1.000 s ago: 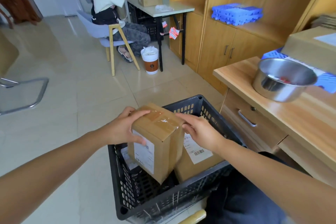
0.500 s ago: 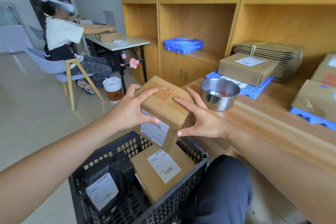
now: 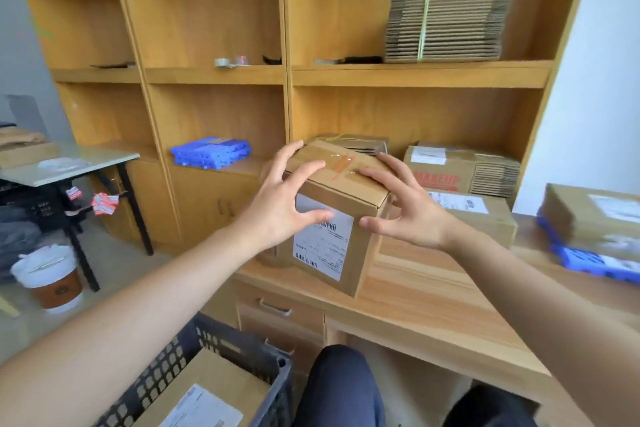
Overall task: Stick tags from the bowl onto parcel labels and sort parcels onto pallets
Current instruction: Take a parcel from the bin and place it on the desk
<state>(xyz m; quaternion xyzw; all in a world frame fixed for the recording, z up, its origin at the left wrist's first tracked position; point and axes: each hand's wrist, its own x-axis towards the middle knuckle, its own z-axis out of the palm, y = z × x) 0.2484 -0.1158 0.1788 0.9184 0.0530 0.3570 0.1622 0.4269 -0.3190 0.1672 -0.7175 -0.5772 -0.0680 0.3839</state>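
Note:
A brown cardboard parcel (image 3: 346, 198) with a white shipping label (image 3: 323, 246) on its near side stands on the wooden desk (image 3: 415, 284). My left hand (image 3: 287, 204) lies over its top left edge with spread fingers, the thumb across the label. My right hand (image 3: 405, 215) touches the top right edge with straight, spread fingers. Neither hand curls round the parcel. The tag bowl is hidden behind the parcel and my left hand. A blue pallet (image 3: 588, 258) at the right carries another parcel (image 3: 588, 215).
A black crate (image 3: 221, 347) at my knees holds a labelled parcel (image 3: 214, 385). More parcels (image 3: 478, 211) and a box marked MAKEUP (image 3: 443, 172) stand behind my right hand. Spare blue pallets (image 3: 211, 151) lie on the cabinet; flat cartons (image 3: 446, 24) fill the shelf above.
Both hands lifted the parcel out of the crate, swung it right and set it on the desk. The fingers have spread and loosened on it.

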